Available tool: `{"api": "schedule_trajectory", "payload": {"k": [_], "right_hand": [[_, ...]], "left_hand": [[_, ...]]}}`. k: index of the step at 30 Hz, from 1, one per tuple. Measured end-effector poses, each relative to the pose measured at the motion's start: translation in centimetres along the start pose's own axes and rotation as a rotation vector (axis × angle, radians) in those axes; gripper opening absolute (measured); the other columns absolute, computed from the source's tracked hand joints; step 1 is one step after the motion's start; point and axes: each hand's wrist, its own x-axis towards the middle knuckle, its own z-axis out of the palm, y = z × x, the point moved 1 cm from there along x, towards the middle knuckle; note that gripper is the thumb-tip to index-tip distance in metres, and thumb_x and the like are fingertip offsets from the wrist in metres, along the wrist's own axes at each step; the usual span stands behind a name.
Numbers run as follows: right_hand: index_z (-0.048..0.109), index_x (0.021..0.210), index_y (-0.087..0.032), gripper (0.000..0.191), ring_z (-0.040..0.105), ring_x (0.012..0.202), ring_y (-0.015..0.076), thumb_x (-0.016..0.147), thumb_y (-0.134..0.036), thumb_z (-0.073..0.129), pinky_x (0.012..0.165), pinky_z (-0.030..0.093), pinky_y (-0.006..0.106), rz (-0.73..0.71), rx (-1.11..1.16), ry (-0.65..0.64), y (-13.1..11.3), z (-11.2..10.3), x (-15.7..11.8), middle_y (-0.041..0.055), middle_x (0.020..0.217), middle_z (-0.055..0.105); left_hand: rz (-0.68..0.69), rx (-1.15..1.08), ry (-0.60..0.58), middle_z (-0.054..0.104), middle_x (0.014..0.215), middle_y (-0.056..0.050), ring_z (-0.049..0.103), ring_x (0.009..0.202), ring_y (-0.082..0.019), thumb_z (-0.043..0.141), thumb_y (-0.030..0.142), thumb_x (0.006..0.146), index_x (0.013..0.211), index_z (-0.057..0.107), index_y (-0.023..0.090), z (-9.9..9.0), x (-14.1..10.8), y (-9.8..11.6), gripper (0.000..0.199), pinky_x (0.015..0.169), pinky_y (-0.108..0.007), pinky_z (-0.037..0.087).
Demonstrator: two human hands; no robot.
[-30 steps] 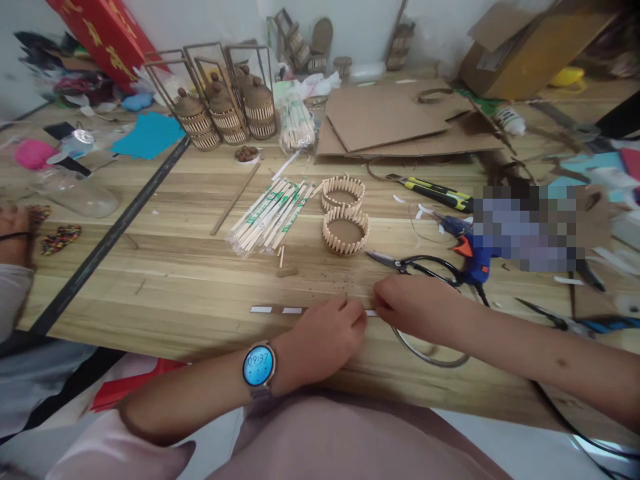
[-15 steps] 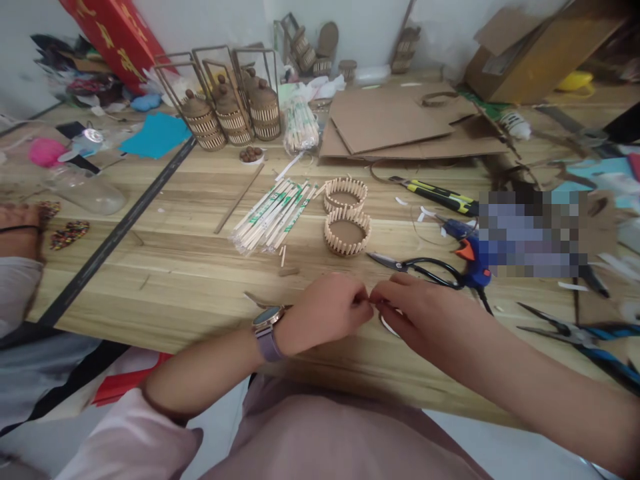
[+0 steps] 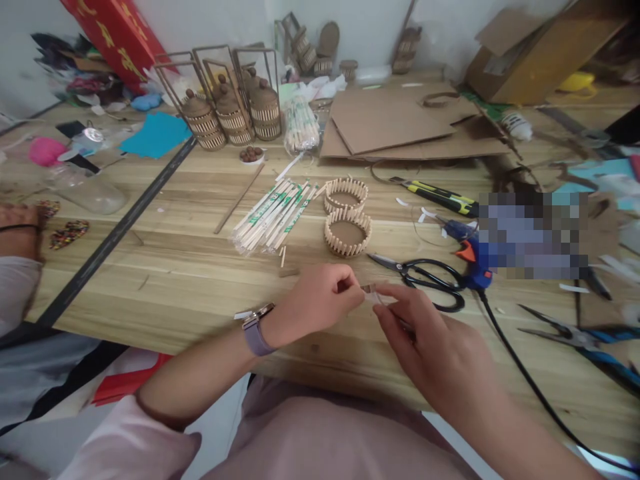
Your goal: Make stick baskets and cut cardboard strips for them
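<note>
My left hand, with a watch on its wrist, is closed in a pinch on a thin brown strip; a short end of it shows past the fingertips. My right hand is just to the right, thumb and forefinger bent around a thin whitish strip beside that end. Most of both strips is hidden by the fingers. Beyond the hands stand two round brown bases ringed with short wooden sticks, a nearer one and a farther one. Scissors lie close to my right hand.
Packed sticks lie left of the ringed bases. A blue glue gun, a utility knife and pliers lie to the right. Lantern-like pieces and cardboard sheets stand behind. Another person's hand rests at far left.
My right hand has moved down slightly, opening a small gap to my left fingertips where strip now shows. My left hand has shifted slightly left and up. More of the scissors and a black cable shows.
</note>
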Motion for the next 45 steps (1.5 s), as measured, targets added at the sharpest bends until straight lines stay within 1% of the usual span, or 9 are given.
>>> {"api": "schedule_trajectory", "payload": {"k": [5, 10, 15, 18, 23, 27, 31, 37, 45], "right_hand": [[0.057, 0.108, -0.019, 0.018, 0.071, 0.061, 0.017, 0.101, -0.029, 0.044, 0.059, 0.051, 0.026, -0.002, -0.078, -0.003, 0.0, -2.3, -1.5, 0.0047, 0.081, 0.077], [0.059, 0.116, -0.026, 0.027, 0.074, 0.077, 0.0188, 0.1, -0.037, 0.041, 0.063, 0.055, 0.027, 0.035, 0.065, -0.179, 2.4, -3.5, -1.3, 0.0035, 0.102, 0.077], [0.062, 0.114, -0.03, 0.025, 0.073, 0.08, 0.0202, 0.097, -0.039, 0.045, 0.067, 0.056, 0.029, 0.264, 0.212, -0.431, 3.7, -3.8, -1.0, 0.0025, 0.101, 0.076], [0.062, 0.101, -0.029, 0.022, 0.071, 0.074, 0.0204, 0.096, -0.04, 0.044, 0.062, 0.055, 0.029, 0.317, 0.253, -0.484, 4.1, -3.8, -0.7, 0.0039, 0.092, 0.075], [0.062, 0.082, -0.027, 0.025, 0.066, 0.076, 0.0213, 0.093, -0.041, 0.044, 0.065, 0.053, 0.031, 0.241, 0.229, -0.452, 5.2, -4.3, 0.0, 0.0076, 0.089, 0.07], [0.062, 0.077, -0.027, 0.027, 0.052, 0.049, 0.0169, 0.089, -0.044, 0.045, 0.045, 0.038, 0.028, 0.376, 0.226, -0.705, 5.6, -4.1, 0.4, 0.0013, 0.059, 0.061], [0.062, 0.074, -0.024, 0.022, 0.051, 0.055, 0.0157, 0.083, -0.034, 0.045, 0.05, 0.038, 0.026, 0.422, 0.284, -0.917, 5.2, -2.1, 1.4, 0.0005, 0.061, 0.061], [0.062, 0.073, -0.021, 0.016, 0.049, 0.058, 0.0131, 0.08, -0.025, 0.048, 0.054, 0.036, 0.025, 0.337, 0.389, -0.884, 4.4, 1.8, 2.0, -0.0022, 0.062, 0.059], [0.061, 0.072, -0.021, 0.016, 0.05, 0.057, 0.0128, 0.079, -0.017, 0.048, 0.054, 0.036, 0.024, 0.329, 0.268, -0.87, 3.3, 2.1, 2.7, -0.0026, 0.062, 0.06]], "left_hand": [[-0.057, 0.034, 0.116, 0.06, 0.064, 0.004, 0.05, 0.06, -0.011, 0.053, 0.024, 0.082, 0.068, 0.06, 0.017, -2.5, 0.4, -0.9, 0.017, 0.056, -0.023, 0.033], [-0.045, 0.085, -0.351, 0.068, 0.071, 0.002, 0.056, 0.063, -0.012, 0.058, 0.028, 0.086, 0.08, 0.07, 0.017, -2.6, 0.4, -0.7, 0.017, 0.058, -0.023, 0.036], [-0.019, 0.14, -0.454, 0.071, 0.083, 0.002, 0.063, 0.074, -0.013, 0.058, 0.013, 0.086, 0.1, 0.069, 0.018, -1.0, -0.1, -0.5, 0.018, 0.064, -0.022, 0.042], [0.096, 0.322, -0.404, 0.071, 0.088, 0.0, 0.063, 0.084, -0.017, 0.059, 0.013, 0.088, 0.092, 0.068, 0.018, -0.1, -0.6, -0.8, 0.011, 0.07, -0.026, 0.043], [0.288, 0.677, -0.221, 0.065, 0.096, -0.006, 0.057, 0.093, -0.023, 0.056, 0.019, 0.095, 0.092, 0.064, 0.017, 1.4, -2.0, -1.4, 0.009, 0.079, -0.034, 0.045], [0.396, 0.837, -0.142, 0.059, 0.099, -0.01, 0.051, 0.094, -0.026, 0.053, 0.017, 0.096, 0.091, 0.062, 0.015, 2.4, -2.8, -1.6, 0.01, 0.082, -0.038, 0.045], [0.418, 0.728, -0.144, 0.058, 0.096, -0.008, 0.051, 0.092, -0.021, 0.046, 0.008, 0.096, 0.088, 0.06, 0.013, 3.0, -2.9, -2.3, 0.017, 0.085, -0.035, 0.046], [0.356, 0.603, -0.141, 0.058, 0.095, -0.005, 0.053, 0.088, -0.018, 0.044, 0.007, 0.096, 0.089, 0.059, 0.014, 3.2, -3.1, -2.7, 0.018, 0.08, -0.03, 0.047], [0.332, 0.568, -0.136, 0.058, 0.094, -0.005, 0.054, 0.087, -0.018, 0.042, 0.008, 0.097, 0.091, 0.059, 0.016, 3.2, -3.0, -2.6, 0.02, 0.079, -0.031, 0.048]]}}
